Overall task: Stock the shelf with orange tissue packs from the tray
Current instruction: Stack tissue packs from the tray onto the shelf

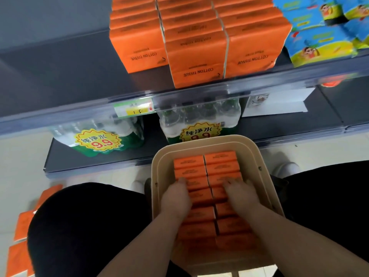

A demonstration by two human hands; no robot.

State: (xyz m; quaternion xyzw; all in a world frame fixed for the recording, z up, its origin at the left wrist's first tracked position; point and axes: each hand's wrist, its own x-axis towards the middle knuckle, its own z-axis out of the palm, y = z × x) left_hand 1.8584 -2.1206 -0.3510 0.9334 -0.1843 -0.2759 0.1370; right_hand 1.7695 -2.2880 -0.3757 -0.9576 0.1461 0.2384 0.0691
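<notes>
A beige tray [249,154] sits between my knees, filled with two rows of orange tissue packs [205,162] standing on edge. My left hand [175,198] lies on the left row, fingers reaching down over the packs near the tray's left wall. My right hand [241,194] lies on the right row, fingers spread over the pack tops. Whether either hand grips a pack cannot be told. On the dark shelf [60,62] above, several orange tissue packs [195,47] stand in three rows.
Blue and yellow packs [323,37] stand right of the orange rows. Bare shelf lies to their left. Below the shelf rail [199,94], bottled-water packs [103,136] with price stickers sit on the bottom shelf. More orange packs [22,246] lie on the floor at left.
</notes>
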